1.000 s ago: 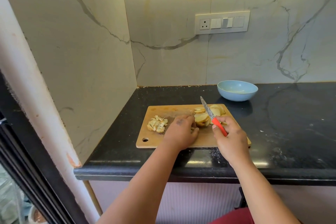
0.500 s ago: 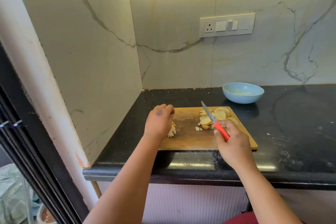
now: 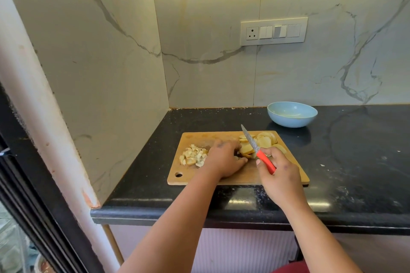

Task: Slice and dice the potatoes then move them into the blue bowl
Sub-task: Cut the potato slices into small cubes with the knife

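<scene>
A wooden cutting board (image 3: 248, 176) lies on the black counter. A pile of diced potato (image 3: 194, 156) sits at its left end. Potato slices (image 3: 265, 141) lie overlapped at its far right. My left hand (image 3: 223, 160) lies palm down on the middle of the board, between pile and slices, with its fingertips touching the nearest slices. My right hand (image 3: 282, 174) grips the red handle of a knife (image 3: 258, 150); the blade points up and away over the slices. The blue bowl (image 3: 292, 114) stands behind the board to the right, with no potato visible in it.
The black counter (image 3: 355, 162) stretches to the right of the board, dusted with pale specks. Marble walls close the corner at the left and back. A switch panel (image 3: 274, 31) sits on the back wall. A white pillar (image 3: 44, 131) and dark frame stand at the left.
My left hand went to the diced pile at the board's left end, then came back right to the slices. The right hand stayed put with the knife.
</scene>
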### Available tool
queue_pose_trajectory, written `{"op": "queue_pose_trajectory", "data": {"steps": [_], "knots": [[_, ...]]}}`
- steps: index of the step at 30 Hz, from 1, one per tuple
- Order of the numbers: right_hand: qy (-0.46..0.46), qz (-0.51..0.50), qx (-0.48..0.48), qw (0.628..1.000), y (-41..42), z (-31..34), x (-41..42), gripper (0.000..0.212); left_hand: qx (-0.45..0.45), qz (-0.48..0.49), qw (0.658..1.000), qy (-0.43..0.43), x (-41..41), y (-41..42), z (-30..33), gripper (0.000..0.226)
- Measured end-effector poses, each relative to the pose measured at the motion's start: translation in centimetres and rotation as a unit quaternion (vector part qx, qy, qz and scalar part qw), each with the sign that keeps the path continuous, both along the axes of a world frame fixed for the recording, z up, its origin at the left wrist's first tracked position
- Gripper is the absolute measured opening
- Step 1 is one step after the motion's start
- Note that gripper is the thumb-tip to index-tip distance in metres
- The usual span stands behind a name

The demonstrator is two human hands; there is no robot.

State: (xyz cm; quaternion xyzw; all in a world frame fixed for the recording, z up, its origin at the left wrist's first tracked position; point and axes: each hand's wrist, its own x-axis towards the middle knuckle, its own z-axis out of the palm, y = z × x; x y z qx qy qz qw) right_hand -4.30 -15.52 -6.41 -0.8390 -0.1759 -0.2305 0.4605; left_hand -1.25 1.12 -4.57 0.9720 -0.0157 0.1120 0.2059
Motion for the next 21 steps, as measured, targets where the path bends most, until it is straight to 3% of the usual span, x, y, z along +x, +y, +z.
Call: {"op": "queue_pose_trajectory", "data": {"steps": [3, 11, 21], "knots": [[0.0, 0.003, 0.002, 1.0, 0.0, 0.0, 0.0, 0.016, -0.043, 0.002, 0.999, -0.009, 0.0, 0.1, 0.0, 0.031], [0.008, 0.004, 0.011, 1.0, 0.0, -0.1, 0.0, 0.016, -0.022, 0.01, 0.997, -0.07, -0.7, 1.0, 0.0, 0.01], [0.006, 0.004, 0.008, 1.0, 0.1, -0.1, 0.1, 0.015, 0.07, 0.091, 0.986, -0.122, -1.7, 5.3, -0.1, 0.02]]}}
